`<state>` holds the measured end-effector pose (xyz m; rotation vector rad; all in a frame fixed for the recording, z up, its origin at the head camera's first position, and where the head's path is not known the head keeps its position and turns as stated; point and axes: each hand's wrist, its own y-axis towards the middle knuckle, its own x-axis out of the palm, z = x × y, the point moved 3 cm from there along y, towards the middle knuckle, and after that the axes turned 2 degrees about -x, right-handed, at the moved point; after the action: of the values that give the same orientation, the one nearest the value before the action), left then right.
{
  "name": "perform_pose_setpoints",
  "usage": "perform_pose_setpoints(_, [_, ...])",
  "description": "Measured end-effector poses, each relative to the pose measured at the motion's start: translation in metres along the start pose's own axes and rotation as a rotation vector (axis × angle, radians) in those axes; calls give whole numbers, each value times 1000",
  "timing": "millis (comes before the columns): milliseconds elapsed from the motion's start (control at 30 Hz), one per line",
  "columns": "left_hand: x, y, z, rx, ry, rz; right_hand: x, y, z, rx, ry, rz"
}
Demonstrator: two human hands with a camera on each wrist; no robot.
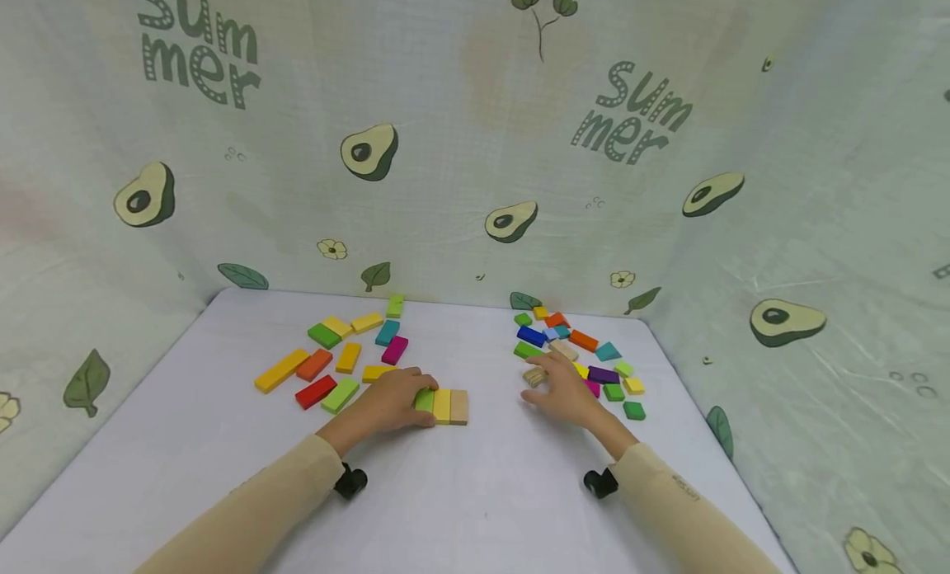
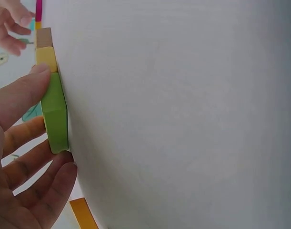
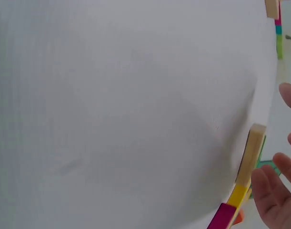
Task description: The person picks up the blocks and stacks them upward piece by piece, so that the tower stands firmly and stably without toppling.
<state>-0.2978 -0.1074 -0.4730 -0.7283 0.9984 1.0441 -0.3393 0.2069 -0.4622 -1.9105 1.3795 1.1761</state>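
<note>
My left hand [image 1: 403, 399] holds a light green block [image 1: 424, 400] between thumb and fingers. That block stands in a row against a yellow block [image 1: 442, 406] and a plain wooden block [image 1: 459, 407]. In the left wrist view the thumb lies by the seam of the green block [image 2: 55, 112] and the yellow one. Over on the right, my right hand [image 1: 566, 390] hovers with spread, slightly bent fingers by a small wooden block [image 1: 533, 377]. The right wrist view shows a gap between that hand's thumb and fingers, with a wooden block [image 3: 251, 153] beside the fingertips.
Scattered blocks lie on the left, among them a long orange-yellow block [image 1: 281, 371], a red block [image 1: 315, 392] and a teal block [image 1: 387, 332]. On the right are a blue block [image 1: 531, 336], a purple block [image 1: 604, 375] and several others. A printed cloth [image 1: 445, 252] hangs behind the white table [image 1: 475, 491].
</note>
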Motion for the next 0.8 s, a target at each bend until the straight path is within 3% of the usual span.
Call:
perform_pose_setpoints(300, [-2, -1, 2, -3, -10, -6, -8, 5, 24, 48, -80, 16])
perform_pose_setpoints(800, [-3, -2, 1, 2, -17, -8, -3, 13, 24, 82, -131, 45])
